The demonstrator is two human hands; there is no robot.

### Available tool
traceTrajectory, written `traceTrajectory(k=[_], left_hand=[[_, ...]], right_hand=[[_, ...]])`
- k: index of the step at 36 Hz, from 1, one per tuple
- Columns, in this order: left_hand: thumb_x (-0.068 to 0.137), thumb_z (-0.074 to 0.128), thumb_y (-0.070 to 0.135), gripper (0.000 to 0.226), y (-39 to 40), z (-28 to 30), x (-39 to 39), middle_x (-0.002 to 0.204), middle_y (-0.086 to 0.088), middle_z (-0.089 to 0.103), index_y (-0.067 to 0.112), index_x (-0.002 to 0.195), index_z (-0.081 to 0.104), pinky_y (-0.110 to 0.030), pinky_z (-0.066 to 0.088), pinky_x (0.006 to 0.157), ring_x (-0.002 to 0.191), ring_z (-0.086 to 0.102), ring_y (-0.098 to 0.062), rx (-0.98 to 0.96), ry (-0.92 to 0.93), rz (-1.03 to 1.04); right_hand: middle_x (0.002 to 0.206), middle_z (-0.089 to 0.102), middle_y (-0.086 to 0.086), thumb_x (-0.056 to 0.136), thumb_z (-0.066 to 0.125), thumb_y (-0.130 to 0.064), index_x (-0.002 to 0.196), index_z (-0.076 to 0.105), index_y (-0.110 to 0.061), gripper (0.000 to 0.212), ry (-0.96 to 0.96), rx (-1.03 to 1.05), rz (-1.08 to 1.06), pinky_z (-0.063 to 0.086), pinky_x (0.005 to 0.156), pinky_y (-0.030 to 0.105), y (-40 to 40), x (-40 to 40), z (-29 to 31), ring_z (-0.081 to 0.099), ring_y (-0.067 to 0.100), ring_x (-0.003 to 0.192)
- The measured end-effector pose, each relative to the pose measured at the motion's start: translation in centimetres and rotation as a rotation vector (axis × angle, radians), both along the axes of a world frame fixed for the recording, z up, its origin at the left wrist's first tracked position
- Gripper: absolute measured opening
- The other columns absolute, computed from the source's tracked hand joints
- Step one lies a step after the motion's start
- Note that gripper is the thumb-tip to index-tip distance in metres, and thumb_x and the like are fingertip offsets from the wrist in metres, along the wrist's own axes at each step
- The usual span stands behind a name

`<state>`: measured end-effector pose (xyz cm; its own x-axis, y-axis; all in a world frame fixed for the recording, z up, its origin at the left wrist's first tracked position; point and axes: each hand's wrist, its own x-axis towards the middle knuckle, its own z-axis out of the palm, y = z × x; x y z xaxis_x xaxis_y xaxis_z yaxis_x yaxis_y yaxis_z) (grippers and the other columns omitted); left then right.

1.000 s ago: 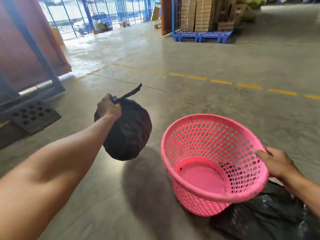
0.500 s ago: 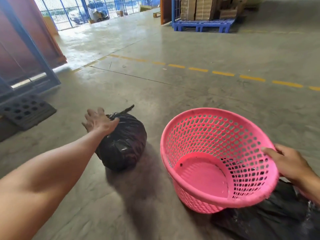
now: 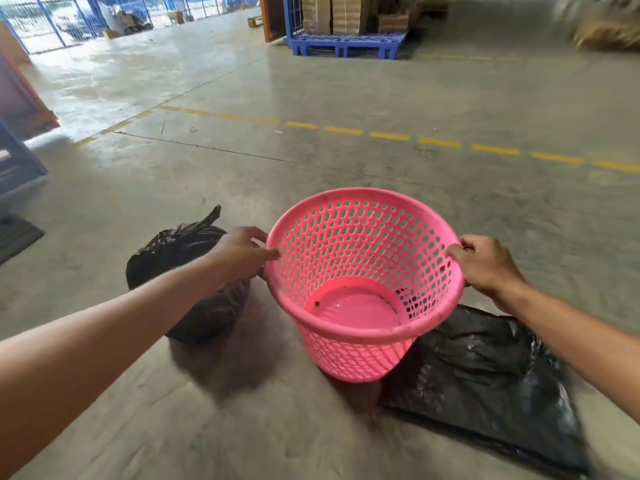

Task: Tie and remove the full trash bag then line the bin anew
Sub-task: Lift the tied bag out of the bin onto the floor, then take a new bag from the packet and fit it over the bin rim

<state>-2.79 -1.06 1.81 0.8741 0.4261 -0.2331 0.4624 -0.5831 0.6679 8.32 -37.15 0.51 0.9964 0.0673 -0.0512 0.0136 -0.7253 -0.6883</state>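
Note:
A pink perforated plastic bin [image 3: 363,355] with nothing inside it stands on the concrete floor, tilted slightly toward me. My left hand [image 3: 240,252] grips its left rim and my right hand [image 3: 486,263] grips its right rim. The tied full black trash bag [image 3: 180,251] rests on the floor just left of the bin, partly hidden behind my left forearm, its knotted tail pointing up. A flat black bag [image 3: 485,382] lies spread on the floor to the right, partly under the bin.
Open concrete floor stretches ahead, crossed by a dashed yellow line [image 3: 391,136]. A blue pallet [image 3: 346,45] stacked with cartons stands far back. A blue metal frame [image 3: 17,161] and a dark mat [image 3: 14,233] sit at the left edge.
My left hand set the tied bag down on the floor, let go of it and moved right onto the bin's left rim. The right hand stayed on the right rim.

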Motion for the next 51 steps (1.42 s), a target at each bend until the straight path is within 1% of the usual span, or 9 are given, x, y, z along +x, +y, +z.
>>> traceTrajectory(k=[9, 14, 18, 27, 34, 40, 44, 47, 51], left_hand=[[0.085, 0.078, 0.025, 0.031, 4.3, -0.7, -0.9, 0.098, -0.005, 0.079, 0.021, 0.115, 0.072, -0.041, 0.062, 0.087, 0.088, 0.076, -0.023, 0.082, -0.04, 0.137], [0.089, 0.076, 0.033, 0.036, 5.0, -1.5, -1.6, 0.102, -0.007, 0.08, 0.023, 0.123, 0.073, -0.044, 0.06, 0.093, 0.092, 0.076, -0.025, 0.133, -0.027, 0.124], [0.09, 0.071, 0.051, 0.059, 3.2, 0.7, -1.2, 0.133, -0.014, 0.059, 0.027, 0.142, 0.058, -0.05, 0.053, 0.105, 0.108, 0.069, -0.031, 0.408, -0.085, 0.046], [0.087, 0.071, 0.032, 0.024, -13.3, 4.2, 2.3, 0.099, 0.005, 0.063, 0.025, 0.11, 0.071, -0.027, 0.046, 0.073, 0.082, 0.064, -0.012, 0.349, -0.531, -0.526], [0.086, 0.07, 0.034, 0.017, -24.4, -3.8, 2.9, 0.074, 0.011, 0.067, 0.025, 0.101, 0.071, -0.025, 0.048, 0.065, 0.065, 0.063, -0.004, 0.06, -0.142, -0.746], [0.09, 0.068, 0.041, 0.031, -25.1, -15.1, 2.1, 0.107, -0.004, 0.069, 0.023, 0.113, 0.057, -0.033, 0.053, 0.084, 0.1, 0.068, -0.026, 0.025, 0.222, -0.518], [0.09, 0.067, 0.05, 0.073, -25.1, -20.6, 0.6, 0.145, -0.025, 0.049, 0.003, 0.142, 0.047, -0.045, 0.041, 0.114, 0.135, 0.05, -0.043, 0.064, 0.377, -0.278], [0.091, 0.07, 0.045, 0.072, -25.3, -22.6, -0.1, 0.148, -0.028, 0.045, 0.0, 0.142, 0.045, -0.046, 0.038, 0.116, 0.139, 0.047, -0.046, 0.023, 0.4, -0.18], [0.087, 0.074, 0.042, 0.059, -25.4, -23.7, -0.3, 0.137, -0.019, 0.063, 0.008, 0.133, 0.059, -0.045, 0.045, 0.109, 0.133, 0.056, -0.04, -0.044, 0.402, -0.07]], right_hand=[[0.086, 0.077, 0.01, 0.089, 0.062, -0.023, 0.086, 0.072, -0.016, 0.012, 0.086, 0.107, 0.091, 0.065, 0.068, 0.049, 5.4, 0.9, -1.0, 0.077, 0.03, 0.072], [0.09, 0.078, 0.01, 0.088, 0.063, -0.028, 0.094, 0.075, -0.014, 0.019, 0.102, 0.131, 0.09, 0.064, 0.075, 0.049, 6.6, 1.2, -1.4, 0.076, 0.031, 0.079], [0.085, 0.076, 0.01, 0.096, 0.062, -0.034, 0.104, 0.074, -0.011, 0.026, 0.209, 0.212, 0.105, 0.061, 0.053, 0.032, 5.6, 1.5, -0.9, 0.075, 0.026, 0.06], [0.094, 0.074, 0.009, 0.099, 0.057, -0.04, 0.104, 0.067, -0.012, 0.03, 0.224, -0.003, 0.061, 0.063, 0.066, 0.037, -4.0, 3.7, 1.4, 0.077, 0.029, 0.067], [0.081, 0.074, 0.012, 0.093, 0.064, -0.02, 0.081, 0.068, -0.016, 0.014, 0.271, -0.034, -0.139, 0.052, 0.056, 0.029, -12.8, 2.0, -3.6, 0.074, 0.031, 0.069], [0.085, 0.078, 0.004, 0.082, 0.068, -0.028, 0.076, 0.073, -0.018, 0.013, 0.37, -0.079, -0.36, 0.059, 0.077, 0.038, -20.1, -2.4, -12.6, 0.073, 0.031, 0.083], [0.106, 0.076, 0.003, 0.082, 0.071, -0.031, 0.094, 0.073, -0.021, 0.016, 0.427, -0.136, -0.484, 0.052, 0.085, 0.03, -22.9, -5.3, -17.1, 0.069, 0.027, 0.102], [0.119, 0.074, 0.008, 0.081, 0.076, -0.034, 0.111, 0.071, -0.018, 0.034, 0.478, -0.143, -0.536, 0.05, 0.091, 0.032, -23.4, -6.5, -19.2, 0.066, 0.031, 0.113], [0.115, 0.074, 0.011, 0.076, 0.082, -0.032, 0.096, 0.067, -0.022, 0.027, 0.486, -0.154, -0.59, 0.05, 0.088, 0.033, -22.9, -7.5, -20.3, 0.066, 0.033, 0.11]])
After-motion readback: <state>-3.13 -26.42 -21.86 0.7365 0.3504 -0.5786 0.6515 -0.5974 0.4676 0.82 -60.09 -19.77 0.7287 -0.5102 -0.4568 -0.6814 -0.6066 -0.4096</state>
